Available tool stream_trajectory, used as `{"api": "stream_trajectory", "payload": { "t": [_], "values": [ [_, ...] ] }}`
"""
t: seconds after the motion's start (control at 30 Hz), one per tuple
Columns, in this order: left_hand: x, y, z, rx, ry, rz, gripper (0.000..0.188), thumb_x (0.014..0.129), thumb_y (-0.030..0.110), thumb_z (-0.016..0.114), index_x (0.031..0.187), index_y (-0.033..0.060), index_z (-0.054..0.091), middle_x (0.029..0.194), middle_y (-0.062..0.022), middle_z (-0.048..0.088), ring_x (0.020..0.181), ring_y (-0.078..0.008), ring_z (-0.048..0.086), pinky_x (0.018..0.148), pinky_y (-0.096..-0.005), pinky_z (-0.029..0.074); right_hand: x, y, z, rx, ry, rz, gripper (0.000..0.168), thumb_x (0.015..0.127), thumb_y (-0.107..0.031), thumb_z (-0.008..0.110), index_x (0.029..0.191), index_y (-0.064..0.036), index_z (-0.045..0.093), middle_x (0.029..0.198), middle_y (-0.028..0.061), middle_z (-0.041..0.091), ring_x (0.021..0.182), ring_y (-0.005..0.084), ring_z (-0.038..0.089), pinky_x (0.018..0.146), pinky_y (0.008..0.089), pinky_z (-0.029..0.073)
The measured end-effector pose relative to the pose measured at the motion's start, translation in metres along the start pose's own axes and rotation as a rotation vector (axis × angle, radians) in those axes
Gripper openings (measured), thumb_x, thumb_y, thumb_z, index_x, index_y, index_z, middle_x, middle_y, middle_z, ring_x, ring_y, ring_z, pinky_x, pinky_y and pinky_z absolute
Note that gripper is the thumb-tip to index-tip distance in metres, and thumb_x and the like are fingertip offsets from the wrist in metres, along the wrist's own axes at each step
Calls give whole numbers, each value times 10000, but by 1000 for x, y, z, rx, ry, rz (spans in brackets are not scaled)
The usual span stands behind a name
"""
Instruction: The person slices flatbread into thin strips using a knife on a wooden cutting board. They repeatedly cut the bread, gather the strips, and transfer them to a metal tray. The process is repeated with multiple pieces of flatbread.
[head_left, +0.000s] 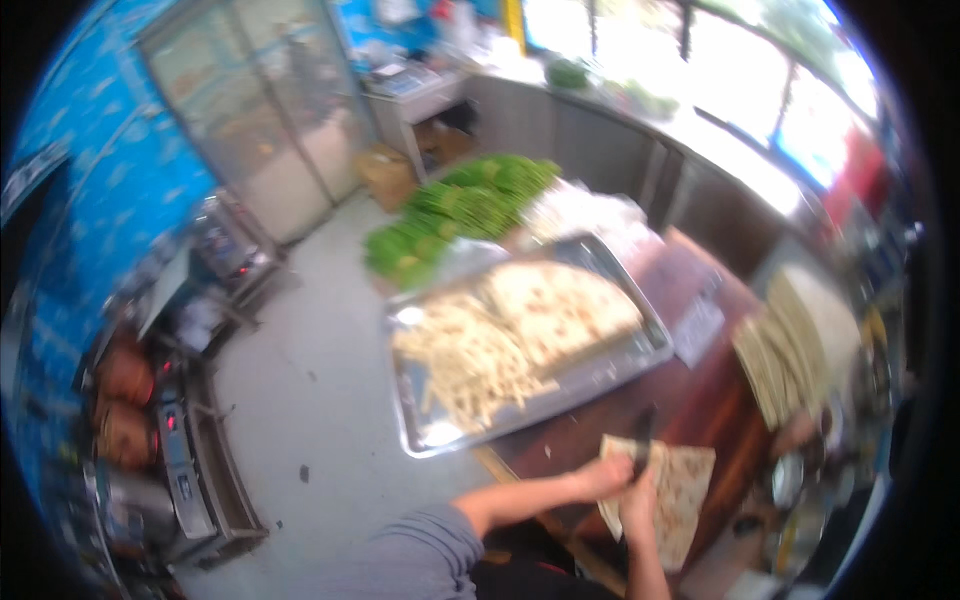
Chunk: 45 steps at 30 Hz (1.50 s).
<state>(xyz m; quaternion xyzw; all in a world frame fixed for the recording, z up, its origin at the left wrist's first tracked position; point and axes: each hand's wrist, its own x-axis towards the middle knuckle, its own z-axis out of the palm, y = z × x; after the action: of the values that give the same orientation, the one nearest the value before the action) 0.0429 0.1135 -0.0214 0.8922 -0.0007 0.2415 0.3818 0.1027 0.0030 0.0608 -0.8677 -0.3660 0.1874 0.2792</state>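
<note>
A browned flatbread (684, 495) lies on the dark red-brown wooden table (675, 397) close in front of me. My left hand (609, 476) rests on the narrower left part of the bread with its fingers bent. Right beside it, my right hand (639, 501) is closed around the handle of a knife. The dark knife blade (645, 435) points away from me across the bread. Beyond my hands stands a large metal tray (525, 416), which holds a heap of cut flatbread strips (480, 360) and a stack of larger flatbread pieces (562, 304).
Bundles of green vegetables (465, 210) and clear plastic bags (585, 214) lie behind the tray. Folded pale cloth or sheets (787, 345) lie at the right, near bowls (787, 480). Cooking equipment (180, 465) lines the left wall. A metal counter (622, 135) runs below the windows.
</note>
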Motion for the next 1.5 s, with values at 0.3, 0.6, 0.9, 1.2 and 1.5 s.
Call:
{"api": "stream_trajectory", "payload": {
  "t": [0.3, 0.6, 0.9, 1.2, 1.5],
  "values": [
    [-21, 7, 0, 133, -82, 50, 627, 615, 285, 725, 1073, -85, 508, 1153, -231, 481, 1161, -375, 423, 1019, -440, 337, -4, 11, 5, -106, -57, 88, 392, 856, -77, 466, 1207, 86, 405, 865, 299, 602, 836, 458, 586, 693, 507, 456],
    [-6, 23, -21, 148, -102, 83, 465, 621, 226, 723, 952, -36, 528, 1012, -200, 513, 1007, -349, 484, 911, -417, 396, -9, -25, -9, -202, -34, 129, 316, 907, -137, 427, 1147, 69, 445, 868, 284, 613, 822, 418, 613, 681, 478, 484],
    [-20, 33, -27, 56, -138, 42, 428, 625, 202, 728, 939, -15, 534, 980, -194, 515, 926, -366, 499, 817, -430, 440, 7, 20, 18, -114, -1, 121, 305, 905, -123, 420, 1145, 65, 425, 826, 304, 597, 761, 444, 597, 642, 494, 478],
    [-24, 37, -25, 156, -149, 17, 530, 678, 265, 711, 1079, -24, 520, 1145, -176, 486, 1118, -343, 449, 949, -415, 404, -38, -30, -45, -201, -153, 133, 301, 790, 9, 469, 1064, 83, 370, 808, 329, 588, 793, 489, 581, 700, 532, 466],
    [-26, 36, -21, 192, -150, 34, 548, 661, 257, 718, 1077, -35, 512, 1156, -174, 479, 1127, -338, 438, 960, -412, 391, -75, -9, -16, -154, -131, 261, 318, 788, 6, 477, 1084, 65, 378, 809, 301, 601, 808, 470, 584, 708, 516, 469]
  ]
}}
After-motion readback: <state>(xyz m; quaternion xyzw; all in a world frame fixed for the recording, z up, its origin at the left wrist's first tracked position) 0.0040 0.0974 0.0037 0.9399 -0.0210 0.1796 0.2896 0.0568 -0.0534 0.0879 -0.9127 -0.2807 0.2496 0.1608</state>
